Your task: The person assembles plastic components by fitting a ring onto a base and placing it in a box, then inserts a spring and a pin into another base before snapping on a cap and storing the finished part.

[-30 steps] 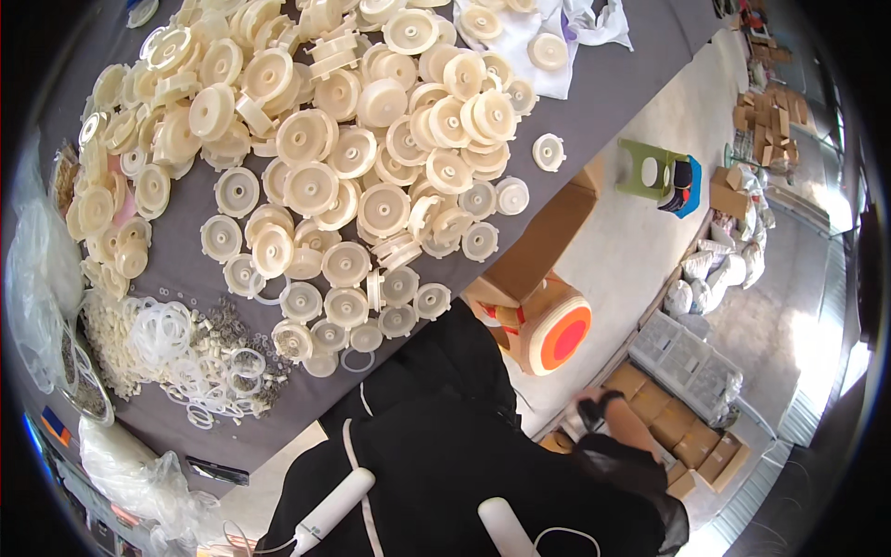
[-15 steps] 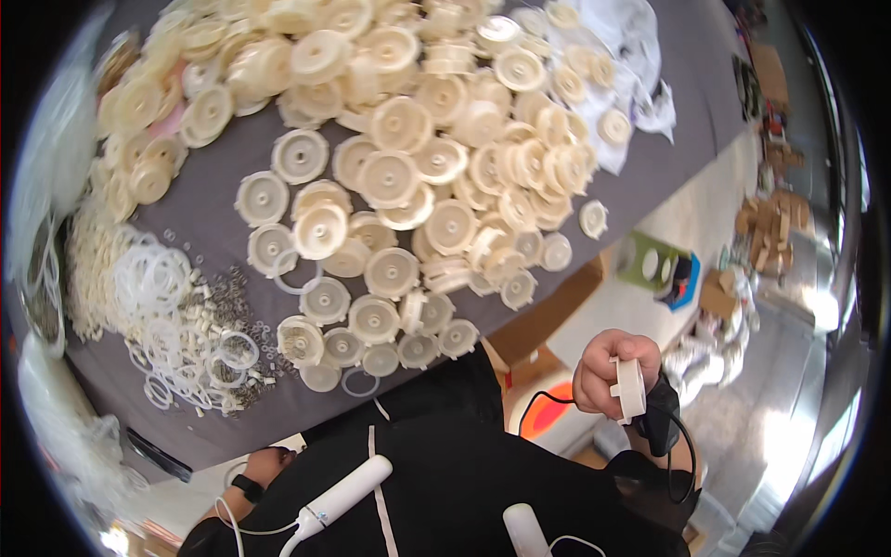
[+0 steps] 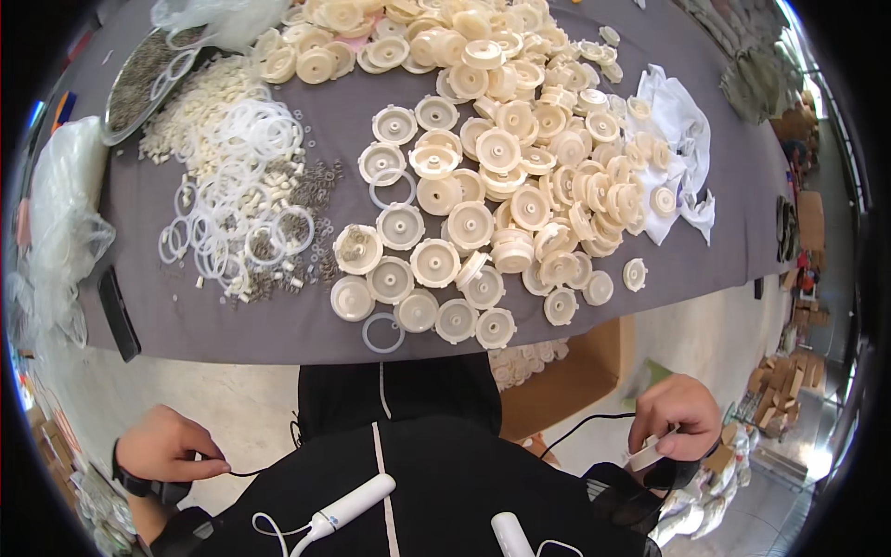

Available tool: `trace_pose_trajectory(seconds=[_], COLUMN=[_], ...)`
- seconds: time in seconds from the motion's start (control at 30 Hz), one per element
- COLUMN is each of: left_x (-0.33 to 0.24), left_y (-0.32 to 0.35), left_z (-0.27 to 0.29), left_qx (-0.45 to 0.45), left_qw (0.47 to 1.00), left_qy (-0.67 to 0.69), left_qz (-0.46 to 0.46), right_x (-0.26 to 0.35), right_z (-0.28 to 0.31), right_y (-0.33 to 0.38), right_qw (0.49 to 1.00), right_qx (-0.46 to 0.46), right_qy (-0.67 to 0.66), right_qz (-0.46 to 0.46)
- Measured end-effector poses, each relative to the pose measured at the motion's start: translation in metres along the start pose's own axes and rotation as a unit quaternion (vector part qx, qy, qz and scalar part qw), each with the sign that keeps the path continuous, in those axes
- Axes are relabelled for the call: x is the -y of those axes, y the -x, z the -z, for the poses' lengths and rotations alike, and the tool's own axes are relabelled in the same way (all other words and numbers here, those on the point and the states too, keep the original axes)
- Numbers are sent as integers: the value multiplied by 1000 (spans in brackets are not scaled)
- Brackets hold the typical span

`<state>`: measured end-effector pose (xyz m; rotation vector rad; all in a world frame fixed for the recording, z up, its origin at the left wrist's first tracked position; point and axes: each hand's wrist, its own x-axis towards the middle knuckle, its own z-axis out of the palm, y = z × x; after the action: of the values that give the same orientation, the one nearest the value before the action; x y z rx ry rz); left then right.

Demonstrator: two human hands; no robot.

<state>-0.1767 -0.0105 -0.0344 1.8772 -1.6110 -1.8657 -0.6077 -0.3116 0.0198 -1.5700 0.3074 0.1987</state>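
Note:
Beside my right hip, off the table's edge, my right hand (image 3: 676,420) is closed on a cream plastic cap (image 3: 644,453), seen edge-on between thumb and fingers. My left hand (image 3: 174,446) hangs at the left, below the table edge, with thumb and fingertips pinched together. A thin black cable (image 3: 245,474) shows at those fingertips; whether they grip it I cannot make out. On the table ahead lie many round cream caps (image 3: 466,226), heaped at the back and looser toward the near edge. One near cap (image 3: 355,249) has small metal springs inside.
Clear rings (image 3: 260,130), small white pieces (image 3: 209,111) and springs (image 3: 316,181) are piled on the left of the grey-covered table (image 3: 241,332). A black phone-like slab (image 3: 118,314) lies at its left edge. A white cloth (image 3: 687,176) is at the right. Under the edge stands a cardboard box (image 3: 589,376).
The view has shifted, showing more of the table. My left hand has come out from beside my body into view. The right hand has turned palm-down, still holding the cap.

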Motion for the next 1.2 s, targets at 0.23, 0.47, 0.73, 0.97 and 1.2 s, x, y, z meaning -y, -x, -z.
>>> trace_pose_trajectory(seconds=[0.23, 0.47, 0.73, 0.97, 1.2], left_x=[-84, -76, -65, -92, -73], left_y=[-75, -225, -271, -210, -191], left_z=[15, 57, 61, 19, -63], left_qx=[-293, -373, -410, -480, -280], left_qw=[892, 880, 837, 830, 801], left_qy=[-259, -154, -316, 44, 467], left_qz=[-225, -249, -176, -281, -247], right_x=[-15, -84, -146, -138, -139], right_z=[-31, -50, -54, -78, -122], right_y=[-81, -159, -154, -177, -187], right_qw=[796, 833, 796, 769, 816], right_qx=[-307, -444, -322, -439, -424], right_qy=[515, -282, -494, -451, -336], right_qz=[91, 171, 134, 116, 204])
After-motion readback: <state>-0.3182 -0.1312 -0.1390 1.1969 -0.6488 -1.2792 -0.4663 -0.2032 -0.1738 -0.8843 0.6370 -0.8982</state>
